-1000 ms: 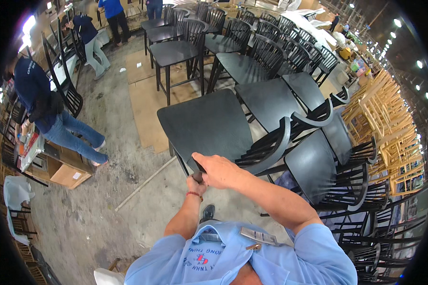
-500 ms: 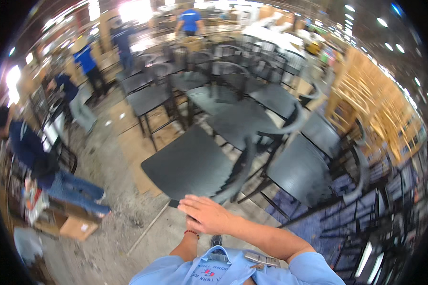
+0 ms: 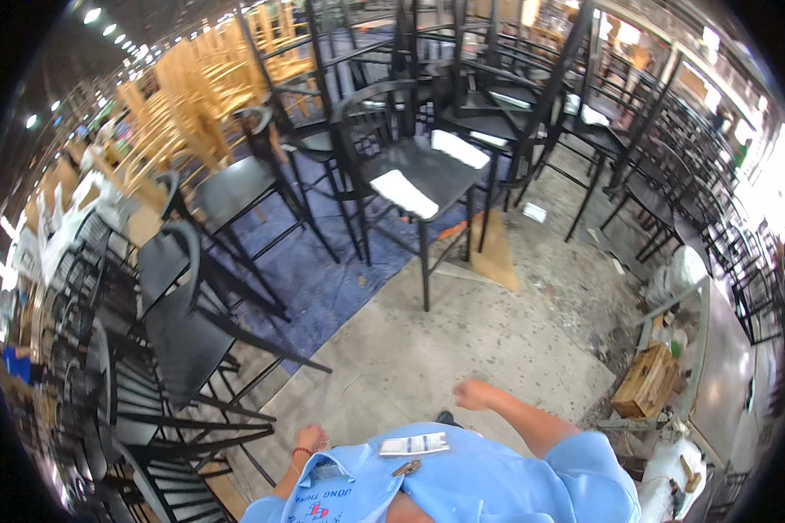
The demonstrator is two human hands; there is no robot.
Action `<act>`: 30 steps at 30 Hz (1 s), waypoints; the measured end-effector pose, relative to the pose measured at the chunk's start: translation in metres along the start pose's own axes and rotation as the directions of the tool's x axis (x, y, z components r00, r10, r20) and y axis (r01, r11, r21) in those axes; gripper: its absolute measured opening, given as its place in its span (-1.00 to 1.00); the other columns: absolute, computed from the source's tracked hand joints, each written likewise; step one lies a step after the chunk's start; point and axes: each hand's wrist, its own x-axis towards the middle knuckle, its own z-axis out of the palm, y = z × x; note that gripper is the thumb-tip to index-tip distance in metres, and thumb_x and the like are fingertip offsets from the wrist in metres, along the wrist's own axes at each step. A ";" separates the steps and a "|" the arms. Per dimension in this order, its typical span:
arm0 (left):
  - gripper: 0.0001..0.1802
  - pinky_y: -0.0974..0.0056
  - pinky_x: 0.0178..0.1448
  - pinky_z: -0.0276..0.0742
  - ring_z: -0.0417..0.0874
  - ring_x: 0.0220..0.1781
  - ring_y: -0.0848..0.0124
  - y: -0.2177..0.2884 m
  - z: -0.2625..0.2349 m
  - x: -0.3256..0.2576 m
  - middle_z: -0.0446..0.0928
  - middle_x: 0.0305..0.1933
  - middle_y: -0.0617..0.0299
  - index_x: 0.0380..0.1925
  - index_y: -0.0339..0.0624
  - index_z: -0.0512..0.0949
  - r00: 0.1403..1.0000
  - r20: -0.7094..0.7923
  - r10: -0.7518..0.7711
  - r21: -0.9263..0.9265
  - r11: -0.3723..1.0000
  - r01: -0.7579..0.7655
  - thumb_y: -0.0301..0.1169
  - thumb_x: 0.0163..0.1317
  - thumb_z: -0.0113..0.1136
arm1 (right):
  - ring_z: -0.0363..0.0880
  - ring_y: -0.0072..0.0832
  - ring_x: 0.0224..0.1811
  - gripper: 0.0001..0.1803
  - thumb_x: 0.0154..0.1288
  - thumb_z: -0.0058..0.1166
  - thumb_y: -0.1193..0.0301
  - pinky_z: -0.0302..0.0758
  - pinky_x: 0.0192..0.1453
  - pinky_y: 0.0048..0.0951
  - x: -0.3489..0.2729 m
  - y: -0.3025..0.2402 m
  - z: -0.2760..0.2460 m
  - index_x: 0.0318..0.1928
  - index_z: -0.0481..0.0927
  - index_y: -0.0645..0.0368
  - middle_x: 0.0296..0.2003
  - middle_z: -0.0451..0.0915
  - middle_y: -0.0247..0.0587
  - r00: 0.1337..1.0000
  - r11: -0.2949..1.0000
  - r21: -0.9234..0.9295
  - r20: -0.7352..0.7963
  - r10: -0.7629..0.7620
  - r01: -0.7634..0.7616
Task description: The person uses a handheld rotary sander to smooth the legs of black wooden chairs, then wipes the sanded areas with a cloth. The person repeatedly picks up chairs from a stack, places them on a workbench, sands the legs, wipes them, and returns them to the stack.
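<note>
My left hand (image 3: 310,437) hangs low beside my light blue shirt, fingers curled, with nothing in it; a thin red band sits on the wrist. My right hand (image 3: 472,394) is out in front of my chest over the concrete floor (image 3: 462,340), blurred, fingers curled and holding nothing. A black metal chair (image 3: 183,349) lies tipped at my left, nearest my left hand. Straight ahead stands a tall black stool (image 3: 414,179) with white patches on its seat.
Black chairs and stools are stacked all around the back and right (image 3: 672,148). Light wooden chairs (image 3: 183,96) are piled at the upper left. A blue mat (image 3: 323,279) covers part of the floor. A wooden crate (image 3: 645,383) and white sacks (image 3: 667,471) sit at the right.
I have turned around to face a different part of the room. Both hands came off the black chair seat they were reaching to and now hang free.
</note>
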 end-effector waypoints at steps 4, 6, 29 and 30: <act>-0.72 0.12 -0.25 0.58 0.68 -0.29 0.22 0.115 0.080 0.080 0.62 -0.38 0.13 -0.28 -0.17 0.57 0.972 -0.018 -0.233 -0.137 0.964 0.229 -0.21 0.31 -0.01 | 0.66 -0.25 -0.22 -0.53 0.16 0.17 0.19 0.58 -0.15 -0.24 -0.094 0.121 0.021 0.07 0.61 0.10 -0.19 0.69 -0.09 0.946 0.940 0.230 -0.144 0.289 -0.252; -0.68 0.13 -0.17 0.58 0.68 -0.26 0.18 0.169 0.113 0.120 0.66 -0.32 0.04 -0.29 -0.22 0.60 0.999 -0.025 -0.041 0.065 0.997 0.042 -0.20 0.29 0.02 | 0.67 -0.36 -0.25 -0.55 0.18 0.17 0.25 0.60 -0.22 -0.31 -0.113 0.144 0.013 0.09 0.60 0.11 -0.18 0.68 -0.13 0.850 0.714 0.546 -0.005 0.527 -0.439; -0.18 0.00 0.46 0.15 0.11 0.45 -0.20 0.613 0.228 0.486 0.01 0.44 -0.36 0.29 -0.34 0.24 0.700 -0.465 0.543 0.346 0.839 -0.421 -0.33 0.01 0.31 | 0.56 0.00 0.11 -0.44 0.20 0.15 0.15 0.48 0.17 -0.16 0.164 0.258 -0.458 0.10 0.54 0.29 -0.03 0.62 0.18 0.637 0.873 0.468 -0.633 0.440 -0.138; -0.11 0.07 0.50 0.08 0.04 0.50 -0.18 0.625 0.232 0.492 -0.02 0.44 -0.41 0.33 -0.38 0.15 0.716 -0.470 0.516 0.255 0.856 -0.450 -0.34 0.00 0.34 | 0.53 -0.02 0.17 -0.38 0.21 0.15 0.14 0.44 0.22 -0.15 0.190 0.242 -0.499 0.18 0.47 0.27 0.05 0.57 0.18 0.631 0.894 0.432 -0.663 0.402 -0.116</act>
